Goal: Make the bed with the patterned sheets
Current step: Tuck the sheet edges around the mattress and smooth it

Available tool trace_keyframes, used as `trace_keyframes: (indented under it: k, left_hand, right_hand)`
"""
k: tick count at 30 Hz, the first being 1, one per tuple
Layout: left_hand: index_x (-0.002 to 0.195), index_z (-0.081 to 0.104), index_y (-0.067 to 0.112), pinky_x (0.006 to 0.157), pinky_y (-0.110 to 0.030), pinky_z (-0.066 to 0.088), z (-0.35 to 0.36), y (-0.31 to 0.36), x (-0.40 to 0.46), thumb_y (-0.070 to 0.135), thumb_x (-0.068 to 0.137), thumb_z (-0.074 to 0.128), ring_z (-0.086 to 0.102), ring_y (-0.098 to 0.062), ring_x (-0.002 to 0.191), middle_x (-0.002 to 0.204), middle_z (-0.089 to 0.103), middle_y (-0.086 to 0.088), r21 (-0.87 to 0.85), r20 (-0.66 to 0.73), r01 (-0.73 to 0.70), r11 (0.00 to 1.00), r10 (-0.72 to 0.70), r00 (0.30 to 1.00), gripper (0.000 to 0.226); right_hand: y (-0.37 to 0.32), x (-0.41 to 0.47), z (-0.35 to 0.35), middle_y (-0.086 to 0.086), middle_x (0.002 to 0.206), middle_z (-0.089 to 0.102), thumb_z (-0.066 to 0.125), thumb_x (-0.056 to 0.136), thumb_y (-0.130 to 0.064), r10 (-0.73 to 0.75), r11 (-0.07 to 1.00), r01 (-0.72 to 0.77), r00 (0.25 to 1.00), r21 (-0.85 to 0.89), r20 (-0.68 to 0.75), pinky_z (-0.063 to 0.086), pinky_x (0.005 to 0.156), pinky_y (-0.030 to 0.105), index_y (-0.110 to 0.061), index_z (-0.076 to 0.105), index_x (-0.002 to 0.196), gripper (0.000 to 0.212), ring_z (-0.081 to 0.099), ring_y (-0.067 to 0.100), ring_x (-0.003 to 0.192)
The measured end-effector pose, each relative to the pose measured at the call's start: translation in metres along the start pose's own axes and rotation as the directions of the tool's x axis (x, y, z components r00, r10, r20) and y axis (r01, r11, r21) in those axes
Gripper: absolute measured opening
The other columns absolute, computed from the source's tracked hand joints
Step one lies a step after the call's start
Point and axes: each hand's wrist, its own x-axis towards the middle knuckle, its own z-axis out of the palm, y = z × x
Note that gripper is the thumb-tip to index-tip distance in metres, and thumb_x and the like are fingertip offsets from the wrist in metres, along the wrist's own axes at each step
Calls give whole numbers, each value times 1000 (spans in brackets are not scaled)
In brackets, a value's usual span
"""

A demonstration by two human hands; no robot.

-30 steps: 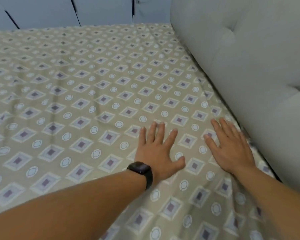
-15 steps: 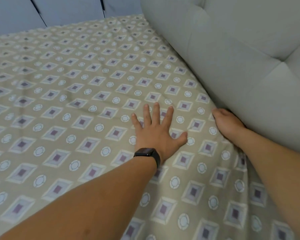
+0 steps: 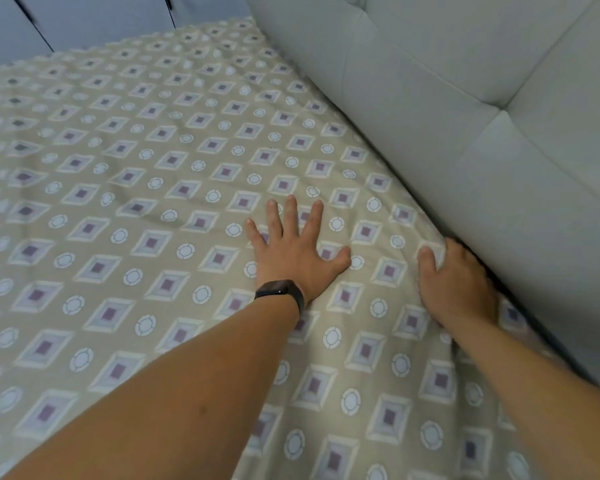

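The beige patterned sheet [image 3: 146,188], printed with purple squares and white circles, lies spread over the mattress with shallow creases near the middle. My left hand [image 3: 295,252] presses flat on it with fingers spread, a black watch [image 3: 280,292] on the wrist. My right hand [image 3: 454,282] is at the sheet's edge beside the headboard. Its thumb lies on top of a small raised fold, and its fingers curl over the edge into the gap, hidden from view.
A grey tufted padded headboard [image 3: 465,98] runs along the right side, tight against the mattress. Pale blue cabinet doors [image 3: 84,19] stand beyond the far edge of the bed.
My right hand went from flat on the sheet into the gap by the headboard, and now its thumb is on top of the edge. My left hand stays flat.
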Motion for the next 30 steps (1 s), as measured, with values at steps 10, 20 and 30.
trace_keyframes:
  k: [10,20,30]
  left_hand:
    - [159,1,42,115,-70,-8,7,-4,3,88,79,18,-14,-34,155,170,-2,-4,7,-21,4,1000,-3,1000,94]
    - [160,-9,34,121,-60,-10,-26,7,-30,81,82,29,-16,-28,155,170,-11,-6,54,-6,-63,997,63,998,98]
    - [160,1,43,124,-51,-8,36,143,-137,68,91,27,-16,-20,155,170,-5,6,13,182,-574,818,563,806,77]
  right_hand:
    - [6,14,-4,23,148,47,19,97,-71,115,993,-109,982,-50,146,39,110,49,-9,42,145,82,46,40,134]
    - [88,-121,-37,9,169,9,15,104,-47,-247,946,260,965,-194,85,5,126,41,-15,17,162,66,5,25,156]
    - [135,-113,-22,-1,155,40,33,87,-81,37,995,-39,999,-87,-27,30,115,43,-33,29,153,82,40,26,139]
